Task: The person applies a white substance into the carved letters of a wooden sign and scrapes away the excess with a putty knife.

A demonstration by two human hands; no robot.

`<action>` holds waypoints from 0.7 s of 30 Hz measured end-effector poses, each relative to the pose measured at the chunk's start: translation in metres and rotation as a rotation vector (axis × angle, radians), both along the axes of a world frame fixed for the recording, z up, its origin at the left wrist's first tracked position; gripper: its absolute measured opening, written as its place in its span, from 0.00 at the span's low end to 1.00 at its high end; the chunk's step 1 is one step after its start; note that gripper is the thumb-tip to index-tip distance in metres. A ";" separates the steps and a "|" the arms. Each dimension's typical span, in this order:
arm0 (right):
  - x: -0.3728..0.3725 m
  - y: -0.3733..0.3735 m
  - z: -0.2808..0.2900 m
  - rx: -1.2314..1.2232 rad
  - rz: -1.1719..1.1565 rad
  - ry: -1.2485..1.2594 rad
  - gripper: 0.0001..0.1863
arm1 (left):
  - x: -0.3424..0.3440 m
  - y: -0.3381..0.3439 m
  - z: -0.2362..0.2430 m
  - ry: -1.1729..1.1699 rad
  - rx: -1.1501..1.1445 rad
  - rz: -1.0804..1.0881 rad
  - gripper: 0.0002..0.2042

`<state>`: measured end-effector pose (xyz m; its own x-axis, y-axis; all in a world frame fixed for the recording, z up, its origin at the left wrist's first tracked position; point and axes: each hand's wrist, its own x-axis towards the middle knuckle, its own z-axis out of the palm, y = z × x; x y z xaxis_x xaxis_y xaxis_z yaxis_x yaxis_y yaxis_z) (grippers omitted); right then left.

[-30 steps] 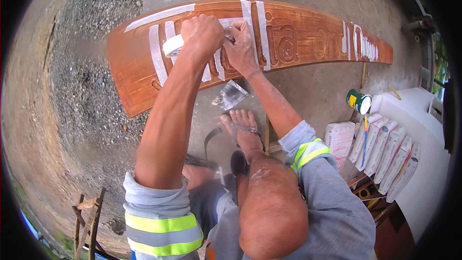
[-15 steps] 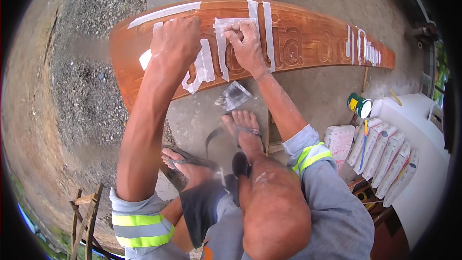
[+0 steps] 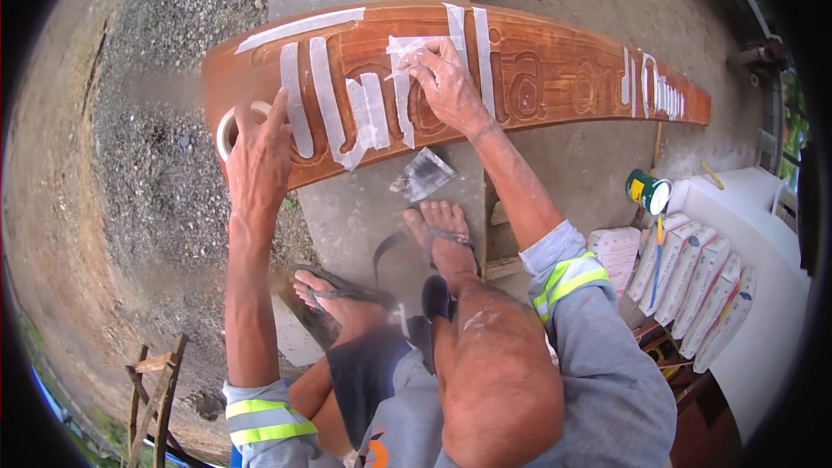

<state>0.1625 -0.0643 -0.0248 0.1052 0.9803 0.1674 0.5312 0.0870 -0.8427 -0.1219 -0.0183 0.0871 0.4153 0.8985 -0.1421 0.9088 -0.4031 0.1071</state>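
Note:
A long, curved wooden board [image 3: 555, 43], stained reddish brown and carved with raised letters, lies across the ground before me. Strips of white masking tape [image 3: 327, 104] cover many of the letters. My left hand [image 3: 260, 156] is over the board's left end, holding a roll of masking tape [image 3: 225, 132] partly hidden by the fingers. Above the middle letters, my right hand [image 3: 449, 91] is closed in a pinch beside a taped letter. Whatever its fingertips hold is too small to make out. A grey-and-white sheet [image 3: 423, 175] lies just below the board.
My sandalled feet [image 3: 446, 243] are close to the board's near edge. Gravel [image 3: 173, 156] spreads at left, with a wooden frame [image 3: 158, 390] at lower left. To the right are a green paint can [image 3: 646, 191], several white bags [image 3: 693, 277] and a pale ledge [image 3: 745, 199].
My left hand has moved left and nearer with the tape roll, uncovering taped letters that it hid. My right hand stays by the same letter, shifted slightly.

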 end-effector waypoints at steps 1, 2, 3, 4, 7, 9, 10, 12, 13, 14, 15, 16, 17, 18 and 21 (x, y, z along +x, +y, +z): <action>0.000 0.000 0.000 -0.018 0.005 -0.006 0.06 | -0.003 0.000 -0.002 0.013 0.100 -0.024 0.21; 0.001 0.000 0.000 -0.018 0.007 -0.009 0.06 | -0.007 0.001 -0.003 0.010 0.100 -0.022 0.21; 0.003 0.001 -0.002 -0.011 0.006 -0.012 0.06 | -0.008 0.006 0.002 0.045 0.169 -0.122 0.21; 0.004 0.001 -0.003 -0.006 0.005 -0.016 0.06 | -0.010 0.011 0.006 0.079 0.237 -0.223 0.21; 0.001 0.002 -0.003 -0.022 -0.004 -0.025 0.06 | -0.023 0.034 0.014 0.004 0.214 -0.296 0.20; 0.002 -0.001 -0.002 -0.056 -0.001 -0.019 0.06 | -0.018 0.052 0.014 -0.020 0.250 -0.340 0.17; 0.000 0.000 -0.001 -0.086 0.006 -0.009 0.07 | -0.016 0.060 0.019 0.008 0.185 -0.347 0.16; 0.001 0.003 0.001 -0.084 0.009 -0.002 0.07 | -0.015 0.079 0.017 0.011 0.118 -0.410 0.12; 0.001 0.004 0.001 -0.084 0.008 0.002 0.07 | -0.015 0.085 0.015 0.018 0.121 -0.410 0.12; -0.002 0.003 0.001 -0.086 -0.009 -0.006 0.07 | -0.016 0.089 0.014 0.049 0.061 -0.331 0.13; 0.001 0.002 -0.002 -0.087 -0.014 -0.010 0.07 | -0.013 0.091 0.011 0.068 -0.002 -0.255 0.13; 0.002 0.001 -0.004 -0.072 -0.011 -0.023 0.07 | -0.011 0.093 0.010 0.064 -0.002 -0.261 0.13; 0.003 0.001 -0.007 -0.057 -0.009 -0.037 0.08 | -0.012 0.096 0.010 0.021 0.000 -0.188 0.16; 0.003 0.000 -0.008 -0.061 -0.012 -0.037 0.08 | -0.015 0.098 0.011 -0.017 -0.001 -0.114 0.20; 0.002 0.000 -0.007 -0.038 -0.014 -0.049 0.08 | -0.007 0.102 0.034 0.059 -0.056 0.075 0.27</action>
<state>0.1648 -0.0644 -0.0317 0.1119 0.9844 0.1357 0.5730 0.0476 -0.8182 -0.1293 0.0838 0.1212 0.3370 0.9166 -0.2149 0.9415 -0.3290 0.0732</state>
